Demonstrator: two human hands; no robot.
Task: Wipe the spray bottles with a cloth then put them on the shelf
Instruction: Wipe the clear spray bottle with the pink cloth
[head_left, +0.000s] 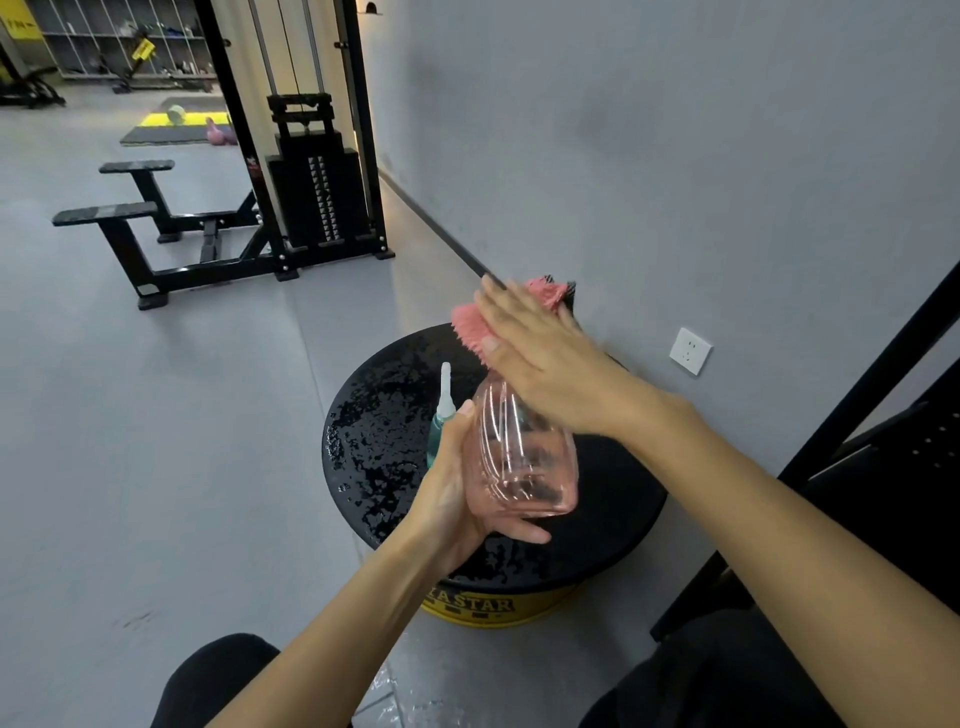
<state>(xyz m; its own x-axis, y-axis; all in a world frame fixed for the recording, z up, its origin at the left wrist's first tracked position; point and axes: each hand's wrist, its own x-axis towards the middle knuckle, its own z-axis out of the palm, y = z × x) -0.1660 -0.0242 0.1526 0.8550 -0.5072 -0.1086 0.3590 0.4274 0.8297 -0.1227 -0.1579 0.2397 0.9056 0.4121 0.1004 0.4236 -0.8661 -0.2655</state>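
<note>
A clear pink spray bottle (519, 457) is held tilted above a round black stool top. My left hand (457, 488) grips its body from the left and underneath. My right hand (540, 353) lies with straight fingers over a pink nubby cloth (470, 325), pressing it on the bottle's top, so the spray head is hidden. A small teal spray bottle (440, 415) with a white nozzle stands on the stool just behind my left hand.
The black stool top (374, 415) on a yellow base is wet with droplets and stands against a grey wall with a white socket (690, 350). A black shelf frame (883, 415) rises at the right. A weight machine (311, 192) stands further off at the left.
</note>
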